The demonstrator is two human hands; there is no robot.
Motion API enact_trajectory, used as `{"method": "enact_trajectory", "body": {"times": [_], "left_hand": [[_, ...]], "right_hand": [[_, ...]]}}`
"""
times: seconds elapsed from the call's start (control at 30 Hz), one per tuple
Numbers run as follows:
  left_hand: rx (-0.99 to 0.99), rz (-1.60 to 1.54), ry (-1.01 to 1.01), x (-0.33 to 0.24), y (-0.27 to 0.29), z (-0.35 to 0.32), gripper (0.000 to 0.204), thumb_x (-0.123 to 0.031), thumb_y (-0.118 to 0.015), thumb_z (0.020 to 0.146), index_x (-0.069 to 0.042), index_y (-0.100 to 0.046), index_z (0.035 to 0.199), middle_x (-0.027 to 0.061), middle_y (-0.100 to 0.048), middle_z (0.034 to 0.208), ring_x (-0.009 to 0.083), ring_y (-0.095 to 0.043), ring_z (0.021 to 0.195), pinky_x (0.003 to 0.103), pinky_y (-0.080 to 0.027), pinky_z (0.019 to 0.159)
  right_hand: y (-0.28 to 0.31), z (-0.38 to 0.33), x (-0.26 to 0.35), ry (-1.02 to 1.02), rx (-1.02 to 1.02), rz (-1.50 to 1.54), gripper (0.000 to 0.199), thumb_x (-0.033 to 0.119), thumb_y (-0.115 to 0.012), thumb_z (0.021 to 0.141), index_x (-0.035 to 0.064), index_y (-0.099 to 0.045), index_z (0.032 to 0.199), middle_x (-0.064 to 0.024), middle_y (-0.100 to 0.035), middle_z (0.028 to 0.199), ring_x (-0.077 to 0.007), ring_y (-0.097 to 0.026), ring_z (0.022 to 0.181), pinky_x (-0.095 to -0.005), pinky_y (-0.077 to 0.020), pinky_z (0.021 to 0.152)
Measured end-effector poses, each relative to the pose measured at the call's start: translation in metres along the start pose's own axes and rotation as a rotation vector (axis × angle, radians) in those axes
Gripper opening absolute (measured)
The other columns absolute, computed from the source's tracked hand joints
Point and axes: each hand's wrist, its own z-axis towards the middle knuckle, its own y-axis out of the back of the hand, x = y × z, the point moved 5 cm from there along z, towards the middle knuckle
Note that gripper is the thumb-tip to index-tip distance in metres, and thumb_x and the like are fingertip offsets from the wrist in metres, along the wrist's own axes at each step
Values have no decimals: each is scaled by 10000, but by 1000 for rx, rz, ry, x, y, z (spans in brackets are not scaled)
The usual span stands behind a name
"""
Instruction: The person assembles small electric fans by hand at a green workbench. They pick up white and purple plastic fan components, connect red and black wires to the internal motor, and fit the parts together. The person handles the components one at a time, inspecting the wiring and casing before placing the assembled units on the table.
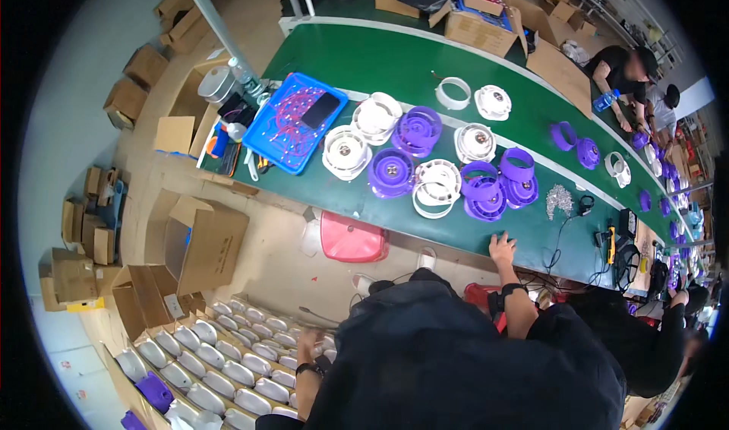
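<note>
My right hand (502,248) rests on the near edge of the green workbench (364,208), fingers spread and holding nothing. Down at the left, my left hand (308,343) is over a large carton of white oval housings (237,374) set in rows with cardboard dividers. Its fingers are blurred, so I cannot tell whether it grips one. On the bench beyond my right hand lie purple round housings (392,173), white round housings (346,153) and loose rings, such as a purple ring (517,164) and a white ring (432,200). A pile of small metal parts (560,201) lies to the right.
A blue tray (330,90) holds red wires and a dark phone (320,110). A red stool (353,237) stands under the bench edge. Open cardboard boxes (213,244) sit at the left. A yellow-handled tool (610,245) and cables lie at the right, near a co-worker's sleeve (661,354).
</note>
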Motion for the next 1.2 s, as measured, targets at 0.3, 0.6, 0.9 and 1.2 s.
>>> {"method": "enact_trajectory", "body": {"times": [0.3,0.6,0.9,1.2], "left_hand": [[28,88,-463,-124,114,47,285,-286,-584,973,-13,-665,962,95,-661,779,184,-649,718,341,-544,647],[-240,508,-1034,-597,-21,-61,310,-186,-624,921,2,-603,1166,152,-716,728,193,-719,724,328,-546,679],[-71,1190,-565,-736,-190,62,980,-485,-705,816,-59,-213,1549,291,-560,1345,377,-578,1231,478,-503,980],[290,315,-241,-740,-203,119,581,-225,-663,882,-62,-416,1382,159,-573,1302,386,-630,1137,578,-596,852]], "right_hand": [[-15,-10,72,-86,-228,166,584,424,-484,959,101,-430,1442,-351,-319,1502,-528,-378,1332,-577,-356,1085],[-13,0,66,-411,-619,-10,515,288,-556,934,110,-461,1409,-239,-382,1509,-406,-406,1340,-514,-332,1106],[-7,-13,75,-349,-744,37,504,240,-482,970,78,-440,1446,-208,-337,1554,-397,-360,1372,-529,-284,1139],[10,-13,81,-374,-692,133,503,216,-492,956,82,-459,1440,-201,-304,1577,-398,-334,1389,-523,-263,1152]]}}
